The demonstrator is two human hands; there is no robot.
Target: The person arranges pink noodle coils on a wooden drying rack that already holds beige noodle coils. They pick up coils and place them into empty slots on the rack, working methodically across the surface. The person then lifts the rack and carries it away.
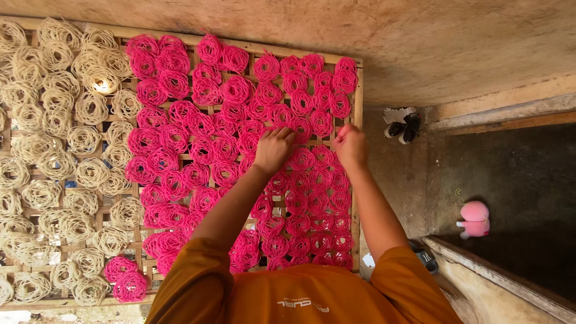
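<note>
Bamboo drying rack (358,114) over dusty ground. Left hand (274,149) curled, fingertips pinching pink noodle coil (300,127) mid-rack; right hand (350,146) closed, pinching neighbouring coil near rack edge. I lift gently, keep coils apart, flat, unbroken.

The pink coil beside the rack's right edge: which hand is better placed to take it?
Probably the right hand: it hovers beside the wooden rack edge, while the left hand rests on pink coils nearer the middle.

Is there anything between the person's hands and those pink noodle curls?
Nothing visible. The left hand rests right on the pink coils on the wooden rack, and the right hand sits on coils near the rack's edge. What the fingers pinch is hidden.
</note>
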